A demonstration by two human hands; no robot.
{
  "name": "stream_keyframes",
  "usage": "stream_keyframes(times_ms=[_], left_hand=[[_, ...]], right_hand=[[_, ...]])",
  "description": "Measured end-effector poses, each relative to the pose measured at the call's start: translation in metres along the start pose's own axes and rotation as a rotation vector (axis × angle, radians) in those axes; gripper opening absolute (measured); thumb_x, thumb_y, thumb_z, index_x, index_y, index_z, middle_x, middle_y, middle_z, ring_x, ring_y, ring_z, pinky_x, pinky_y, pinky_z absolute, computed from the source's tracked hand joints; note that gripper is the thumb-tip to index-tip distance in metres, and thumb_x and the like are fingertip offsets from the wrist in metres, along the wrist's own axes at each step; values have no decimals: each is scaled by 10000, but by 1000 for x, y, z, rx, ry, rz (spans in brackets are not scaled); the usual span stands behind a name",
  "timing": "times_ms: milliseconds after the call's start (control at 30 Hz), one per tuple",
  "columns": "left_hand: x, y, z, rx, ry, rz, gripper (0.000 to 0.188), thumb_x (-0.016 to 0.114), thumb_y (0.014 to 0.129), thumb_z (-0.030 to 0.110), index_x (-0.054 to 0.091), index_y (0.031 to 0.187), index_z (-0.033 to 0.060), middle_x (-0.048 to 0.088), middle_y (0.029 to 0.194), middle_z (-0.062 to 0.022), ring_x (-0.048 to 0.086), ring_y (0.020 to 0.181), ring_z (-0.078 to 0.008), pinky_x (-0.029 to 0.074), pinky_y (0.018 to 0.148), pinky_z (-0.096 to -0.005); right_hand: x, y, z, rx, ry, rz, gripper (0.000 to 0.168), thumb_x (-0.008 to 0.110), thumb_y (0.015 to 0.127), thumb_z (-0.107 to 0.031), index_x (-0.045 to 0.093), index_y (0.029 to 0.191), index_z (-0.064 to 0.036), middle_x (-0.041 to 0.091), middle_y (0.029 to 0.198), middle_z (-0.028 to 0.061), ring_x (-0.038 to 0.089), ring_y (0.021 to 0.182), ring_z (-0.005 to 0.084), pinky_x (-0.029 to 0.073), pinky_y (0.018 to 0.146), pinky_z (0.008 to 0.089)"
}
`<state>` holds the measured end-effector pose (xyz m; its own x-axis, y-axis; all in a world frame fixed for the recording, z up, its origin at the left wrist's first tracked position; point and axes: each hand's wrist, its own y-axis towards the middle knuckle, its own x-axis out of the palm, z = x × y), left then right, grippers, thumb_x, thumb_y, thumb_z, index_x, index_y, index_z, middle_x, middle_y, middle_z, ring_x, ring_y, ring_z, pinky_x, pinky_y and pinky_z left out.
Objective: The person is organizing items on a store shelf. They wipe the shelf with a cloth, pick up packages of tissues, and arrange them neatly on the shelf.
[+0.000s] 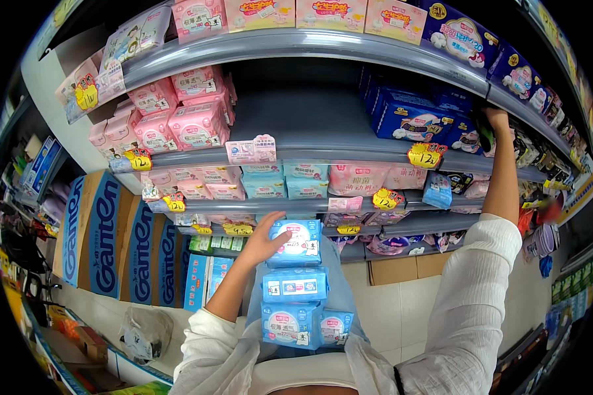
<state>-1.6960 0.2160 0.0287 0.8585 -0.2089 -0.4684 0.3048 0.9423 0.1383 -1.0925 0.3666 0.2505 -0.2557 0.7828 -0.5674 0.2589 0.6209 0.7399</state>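
Note:
Several light-blue sanitary pad packs [292,323] lie in a row along my lap. My left hand [264,242] is on the farthest blue pack [301,247], its thumb over the front and its fingers along the left and far edge. My right arm stretches up to the shelf, and my right hand [496,118] is partly under the upper shelf lip. Its fingers are largely hidden beside a dark pack [484,133]; whether they grip it cannot be seen. Just left of that hand stand dark-blue pad packs [415,118] on the same shelf.
Pink pad packs [197,123] are stacked at the left of that shelf [296,113]. A loose blue pack [437,190] sits at a lower shelf's edge. Yellow price tags [426,155] hang from the shelf fronts. Large cartons [104,237] and a clear plastic bag [146,333] stand left.

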Motion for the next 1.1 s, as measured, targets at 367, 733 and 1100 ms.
stream_keyframes(times_ms=[367,733,1100], left_hand=[[2,1,-2,-2,-76,-6,524,607,753,250,416,1194,41,374,1240,-170,343,1170,-282,277,961,-341],[10,-8,2,-264,-386,8,903,694,648,332,167,1315,28,323,1250,-237,356,1152,-304,297,937,-348],[15,-9,-22,-214,-352,46,823,695,657,294,232,1277,12,370,1198,-218,417,1082,-281,344,894,-327]], right_hand=[[-32,-110,-53,-92,-99,819,319,607,669,-96,511,970,-47,495,926,147,443,900,334,330,810,418],[-69,-182,-251,2,786,427,298,641,722,-54,491,977,-25,534,923,38,517,825,108,408,759,232],[158,-132,-339,-138,-126,-871,684,508,741,-487,288,1294,-149,319,1233,288,315,1141,446,295,945,438]])
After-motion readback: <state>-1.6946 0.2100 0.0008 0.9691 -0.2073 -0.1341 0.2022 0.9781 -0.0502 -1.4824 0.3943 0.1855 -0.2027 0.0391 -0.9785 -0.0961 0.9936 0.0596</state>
